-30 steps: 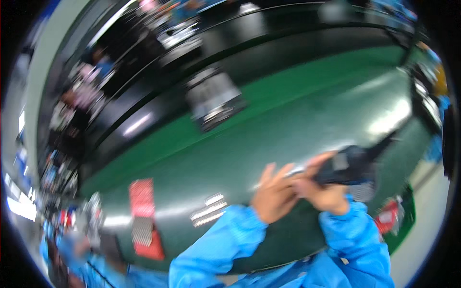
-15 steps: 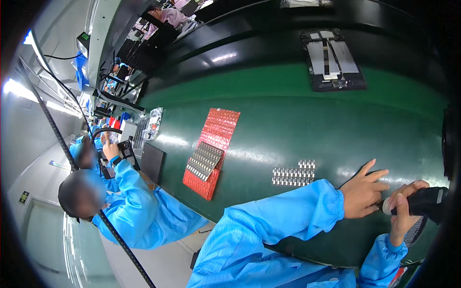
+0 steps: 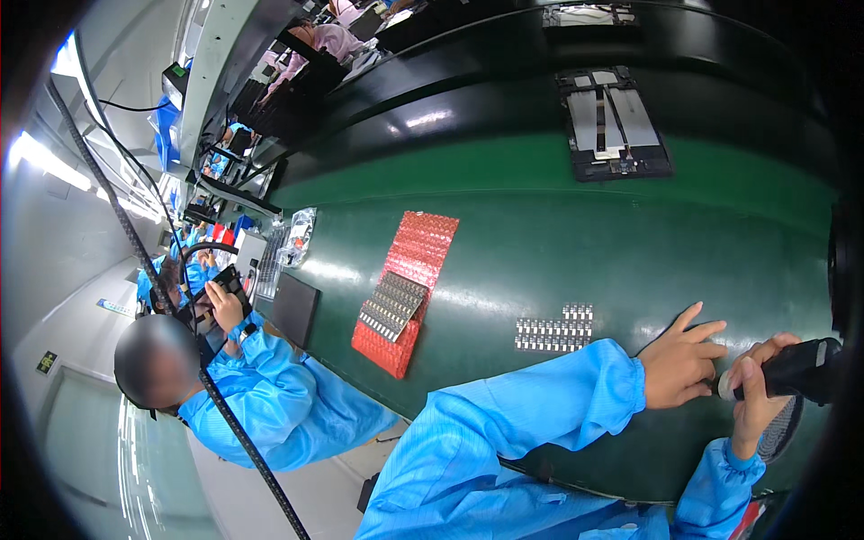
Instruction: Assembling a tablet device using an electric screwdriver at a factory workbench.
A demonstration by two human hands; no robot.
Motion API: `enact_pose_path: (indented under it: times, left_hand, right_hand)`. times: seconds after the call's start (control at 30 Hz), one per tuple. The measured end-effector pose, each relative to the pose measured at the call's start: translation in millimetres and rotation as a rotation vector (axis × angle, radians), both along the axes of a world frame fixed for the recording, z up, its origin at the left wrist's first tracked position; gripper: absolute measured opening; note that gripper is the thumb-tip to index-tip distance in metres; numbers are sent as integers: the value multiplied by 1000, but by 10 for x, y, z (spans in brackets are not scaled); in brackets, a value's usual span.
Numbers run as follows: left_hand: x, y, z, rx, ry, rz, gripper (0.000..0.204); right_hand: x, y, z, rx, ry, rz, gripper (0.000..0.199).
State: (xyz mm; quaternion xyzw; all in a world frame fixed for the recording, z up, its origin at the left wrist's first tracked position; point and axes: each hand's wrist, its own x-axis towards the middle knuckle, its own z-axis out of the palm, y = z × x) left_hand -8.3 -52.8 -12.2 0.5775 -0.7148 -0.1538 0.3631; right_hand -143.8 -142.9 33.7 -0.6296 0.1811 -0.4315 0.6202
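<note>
The black tool [image 3: 796, 367] is clasped in the right hand [image 3: 754, 396]; the left hand [image 3: 677, 364], fingers spread, holds nothing. The tool should be steadied above the surface [image 3: 558, 243].

Bright overhead lighting leaves pale glare streaks on the green bench surface [image 3: 576, 252] just beyond the left hand [image 3: 677, 364]. Fisheye distortion bends straight edges toward a black rim. Detail stays sharp around both hands; the right hand [image 3: 754, 396] sits near the darkened edge.
</note>
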Motion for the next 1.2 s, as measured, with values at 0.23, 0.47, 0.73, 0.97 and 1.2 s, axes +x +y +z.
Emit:
enact_pose_path:
  times: [0.23,0.47,0.73,0.97,1.2]
  left_hand:
    - [-54,1,18,-31,-18,-7,11]
    - [9,43,-7,0,-3,5,16]
    - [-30,14,28,-20,-19,-8,15]
    - [-47,16,53,-34,-38,-8,14]
    - [-39,25,-67,-79,-15,31,13]
  right_hand:
    - [-35,10,46,11,-5,-6,48]
    - [43,38,85,91,-32,23,49]
    - [13,40,138,66,-39,-8,48]
    - [-10,49,147,90,2,-30,47]
    - [-19,12,7,50,30,-4,47]
